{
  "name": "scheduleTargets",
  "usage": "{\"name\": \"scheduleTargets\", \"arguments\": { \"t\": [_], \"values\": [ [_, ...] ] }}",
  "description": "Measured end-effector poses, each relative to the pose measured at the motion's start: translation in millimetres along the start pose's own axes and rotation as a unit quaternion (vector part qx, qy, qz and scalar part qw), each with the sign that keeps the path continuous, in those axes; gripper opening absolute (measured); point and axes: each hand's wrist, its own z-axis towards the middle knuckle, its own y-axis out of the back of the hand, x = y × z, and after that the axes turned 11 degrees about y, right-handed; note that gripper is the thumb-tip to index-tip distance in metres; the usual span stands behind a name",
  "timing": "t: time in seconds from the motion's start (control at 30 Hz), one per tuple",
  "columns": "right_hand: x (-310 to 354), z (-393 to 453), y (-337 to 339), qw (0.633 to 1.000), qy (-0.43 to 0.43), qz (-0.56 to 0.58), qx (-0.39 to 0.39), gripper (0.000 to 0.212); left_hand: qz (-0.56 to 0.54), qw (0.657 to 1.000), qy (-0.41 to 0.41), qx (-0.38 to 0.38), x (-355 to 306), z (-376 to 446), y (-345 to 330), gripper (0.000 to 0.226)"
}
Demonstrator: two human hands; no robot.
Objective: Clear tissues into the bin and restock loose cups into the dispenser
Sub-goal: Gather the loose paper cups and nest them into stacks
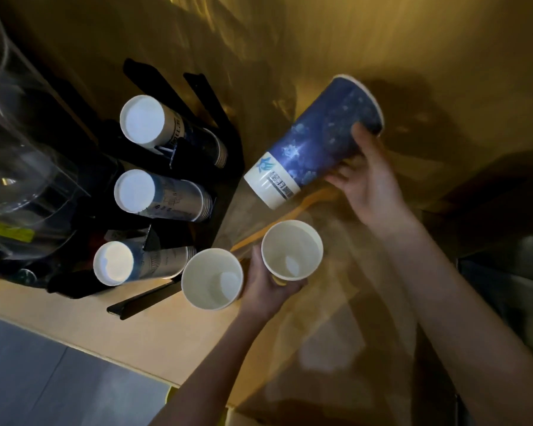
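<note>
A tall blue paper cup (314, 139) with a white base is tilted in the air, bottom towards the black dispenser rack (225, 167). My right hand (366, 179) grips it near the rim. My left hand (266, 285) holds a white paper cup (291, 250), mouth up. A second white cup (212, 278) stands mouth up right beside that hand; whether the hand touches it I cannot tell. The rack on the left holds three stacks of upside-down cups (142, 123), (134, 191), (114, 263). No tissues or bin are visible.
A clear plastic container (16, 149) fills the far left. The wooden counter (173, 342) ends at a front edge above grey floor (43, 373). A dark metal appliance (511, 278) sits at the right edge. A yellowish wall rises behind.
</note>
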Motion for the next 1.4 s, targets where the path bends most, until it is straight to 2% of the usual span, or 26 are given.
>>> {"name": "scheduleTargets", "arguments": {
  "t": [0.07, 0.2, 0.37, 0.6, 0.7, 0.73, 0.93, 1.0, 1.1, 1.17, 1.27, 1.4],
  "values": [
    [22.1, -18.8, 2.3, 0.999, 0.034, -0.030, 0.017, 0.104, -0.007, 1.000, -0.008, 0.003, 0.9, 1.5, -0.3, 0.088],
    [35.8, -55.3, 7.6, 0.979, 0.108, -0.165, 0.061, 0.076, -0.038, 0.999, -0.001, 0.017, 0.3, 1.4, -0.9, 0.089],
    [9.4, -92.2, 8.4, 0.920, 0.132, -0.343, 0.138, 0.083, -0.037, 0.999, -0.009, 0.024, -0.3, 1.0, -0.2, 0.088],
    [-47.4, -116.8, 14.6, 0.862, 0.135, -0.472, 0.129, 0.086, -0.052, 0.998, -0.026, 0.028, -7.3, -3.4, 0.9, 0.087],
    [-63.9, -123.0, 20.5, 0.799, 0.170, -0.566, 0.114, 0.091, -0.058, 0.998, -0.013, 0.026, -8.8, -5.1, 1.4, 0.079],
    [-67.5, -124.5, 22.4, 0.789, 0.169, -0.578, 0.119, 0.092, -0.053, 0.998, -0.006, 0.021, -9.7, -6.0, 1.6, 0.077],
    [-72.1, -130.8, 21.7, 0.820, 0.122, -0.547, 0.116, 0.085, -0.046, 0.999, 0.018, 0.022, -10.4, -8.0, 0.5, 0.081],
    [-69.0, -125.4, 19.4, 0.842, 0.086, -0.522, 0.105, 0.076, -0.043, 0.998, 0.031, 0.019, -14.6, -7.7, 0.5, 0.081],
    [-53.5, -109.8, 19.0, 0.908, 0.023, -0.415, 0.052, 0.035, -0.009, 0.999, 0.046, 0.019, -24.3, -3.7, 0.8, 0.085],
    [-39.8, -97.4, 24.1, 0.924, -0.004, -0.383, 0.009, 0.016, 0.021, 0.998, 0.050, 0.036, -33.6, -2.3, 0.6, 0.090],
    [-20.1, -88.3, 29.9, 0.938, -0.086, -0.330, -0.053, 0.026, 0.033, 0.997, 0.048, 0.054, -55.0, -4.9, 2.2, 0.095],
    [-2.4, -91.9, 29.3, 0.932, -0.207, -0.294, -0.049, 0.050, 0.029, 0.998, -0.036, 0.042, -98.4, -5.2, 14.9, 0.094]
  ]
}}
